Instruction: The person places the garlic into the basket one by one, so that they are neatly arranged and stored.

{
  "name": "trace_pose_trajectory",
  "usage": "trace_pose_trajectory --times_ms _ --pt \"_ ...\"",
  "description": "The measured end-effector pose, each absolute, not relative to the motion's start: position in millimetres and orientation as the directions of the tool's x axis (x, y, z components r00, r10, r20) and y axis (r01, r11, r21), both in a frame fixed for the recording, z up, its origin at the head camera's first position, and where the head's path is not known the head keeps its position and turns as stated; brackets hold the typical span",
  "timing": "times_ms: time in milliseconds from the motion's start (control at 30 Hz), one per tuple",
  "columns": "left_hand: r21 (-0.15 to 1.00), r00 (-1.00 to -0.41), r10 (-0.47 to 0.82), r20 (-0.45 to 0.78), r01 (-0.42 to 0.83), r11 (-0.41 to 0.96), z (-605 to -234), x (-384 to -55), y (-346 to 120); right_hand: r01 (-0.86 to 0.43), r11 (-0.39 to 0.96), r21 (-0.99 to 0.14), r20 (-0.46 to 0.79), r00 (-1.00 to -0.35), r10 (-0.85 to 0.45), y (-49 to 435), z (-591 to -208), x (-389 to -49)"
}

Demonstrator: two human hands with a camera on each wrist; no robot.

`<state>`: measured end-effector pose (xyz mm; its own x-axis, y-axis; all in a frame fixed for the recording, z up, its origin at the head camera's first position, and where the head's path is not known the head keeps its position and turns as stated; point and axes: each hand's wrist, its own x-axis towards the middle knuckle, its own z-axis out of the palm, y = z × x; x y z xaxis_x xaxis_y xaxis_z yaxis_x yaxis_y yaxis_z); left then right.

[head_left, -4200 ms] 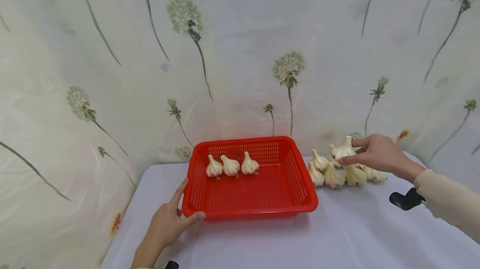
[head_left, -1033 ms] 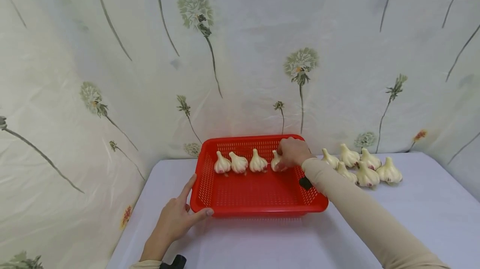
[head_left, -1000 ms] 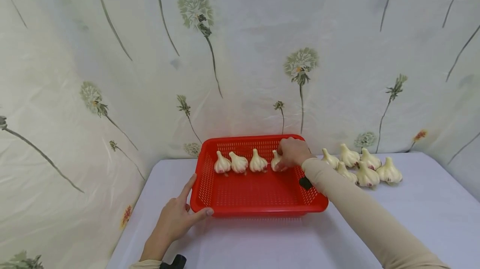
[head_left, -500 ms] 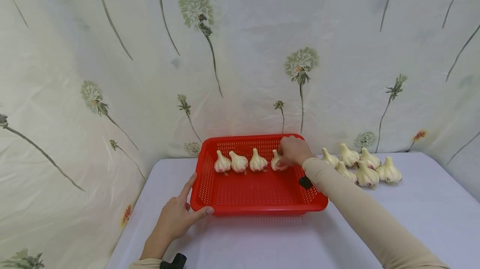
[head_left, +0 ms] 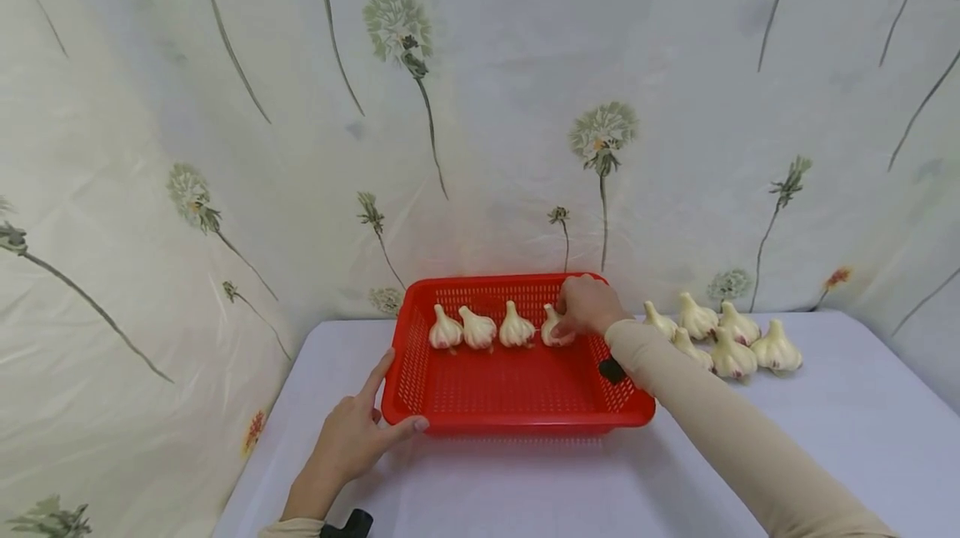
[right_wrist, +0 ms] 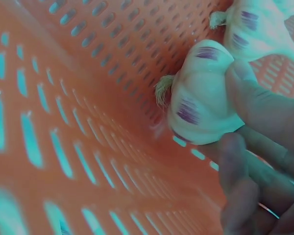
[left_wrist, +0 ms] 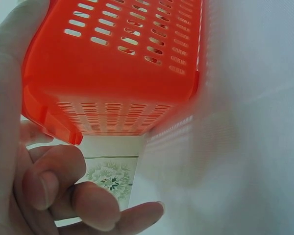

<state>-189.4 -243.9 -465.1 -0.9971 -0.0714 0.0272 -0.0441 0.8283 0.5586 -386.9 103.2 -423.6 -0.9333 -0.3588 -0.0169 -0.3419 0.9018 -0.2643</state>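
A red plastic basket [head_left: 517, 419] with slotted walls stands on the table. My left hand [head_left: 347, 438] rests at its front left corner, the index finger straight along the left side and the thumb on the front rim; the other fingers lie loosely bent below the rim in the left wrist view. Inside the basket, my right hand [head_left: 592, 305] pinches a garlic bulb [right_wrist: 201, 93] between thumb and fingers, at the right end of a row along the back. To its left stand three more garlic bulbs, the nearest garlic bulb [head_left: 517, 326] a short gap away.
Several garlic bulbs [head_left: 731, 355] sit in a cluster on the white-covered table [head_left: 487, 496], right of the basket. A flower-patterned curtain [head_left: 487, 146] hangs behind and to the sides. The right sleeve [head_left: 720, 421] crosses over the basket's right rim.
From 4.2 seconds ago, my right hand has carried a garlic bulb from the cluster into the basket, right of the other three. Over the last second both hands have barely moved.
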Motion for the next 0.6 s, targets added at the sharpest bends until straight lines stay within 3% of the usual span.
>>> trace_pose_trajectory --times_ms 467,600 --pt "0.550 -0.997 -0.080 0.001 -0.067 0.832 -464.7 -188.7 -241.5 -0.374 0.887 -0.270 -0.036 -0.917 -0.397 104.1 -418.0 -382.2" --pt "0.546 -0.997 -0.081 0.000 -0.067 0.835 -462.7 -188.4 -242.2 -0.395 0.890 -0.226 -0.007 -0.913 -0.407 104.1 -414.1 -383.5"
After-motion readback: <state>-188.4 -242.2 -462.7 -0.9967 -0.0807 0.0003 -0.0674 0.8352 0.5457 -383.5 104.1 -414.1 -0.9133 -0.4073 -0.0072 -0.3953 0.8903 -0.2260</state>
